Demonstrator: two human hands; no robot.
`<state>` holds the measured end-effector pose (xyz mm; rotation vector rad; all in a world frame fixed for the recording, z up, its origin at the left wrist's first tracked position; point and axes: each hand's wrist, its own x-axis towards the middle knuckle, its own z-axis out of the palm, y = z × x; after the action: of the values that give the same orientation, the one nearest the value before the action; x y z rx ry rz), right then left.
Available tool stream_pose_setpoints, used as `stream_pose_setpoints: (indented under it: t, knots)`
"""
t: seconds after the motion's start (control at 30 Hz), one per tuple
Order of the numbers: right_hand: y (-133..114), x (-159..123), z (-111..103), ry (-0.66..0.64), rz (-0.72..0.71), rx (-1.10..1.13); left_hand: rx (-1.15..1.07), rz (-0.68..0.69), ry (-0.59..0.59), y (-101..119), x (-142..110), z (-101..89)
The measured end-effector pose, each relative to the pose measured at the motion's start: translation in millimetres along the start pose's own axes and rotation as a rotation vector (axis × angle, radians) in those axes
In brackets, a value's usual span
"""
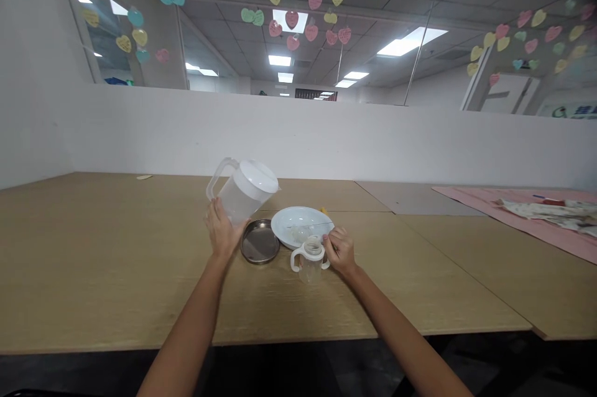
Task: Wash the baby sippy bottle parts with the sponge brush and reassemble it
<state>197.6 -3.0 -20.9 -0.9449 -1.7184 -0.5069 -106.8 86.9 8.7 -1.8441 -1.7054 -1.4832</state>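
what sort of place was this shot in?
Probably an office or similar commercial interior. Pastel heart-shaped paper notes dot the large clear glass panes, bright rectangular ceiling lights show behind them, and a long light-brown wood-look table runs along a plain white wall.

- The pitcher looked like translucent, slightly frosted plastic, its lid smooth and opaque.
- The bowl had a smooth, glossy surface; whether plastic or ceramic could not be told.
- The round pan was metal with a dull sheen.
- The handled bottle appeared to be clear, smooth plastic.
- The tabletop looked like smooth wood with a faint sheen.
- The pink sheet resembled matt cloth.
- The heart-shaped notes looked like matt paper, the window glossy glass.
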Motion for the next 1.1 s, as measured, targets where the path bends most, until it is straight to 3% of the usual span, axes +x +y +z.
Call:
stream_pose_setpoints:
  t: [0.13,0.3,1.1]
  knots:
    - [0.8,1.2,1.0,0.048,-0.050,0.028,0.082,0.214,0.060,1.4,0.6,0.5]
    - [1.0,1.5,1.7,0.047,-0.037,0.025,0.101,0.341,0.060,-0.7,0.6,2.3]
    - [1.6,0.4,1.3,0.027,-0.004,0.046,0.067,0.409,-0.059,-6.1,-0.2,6.6]
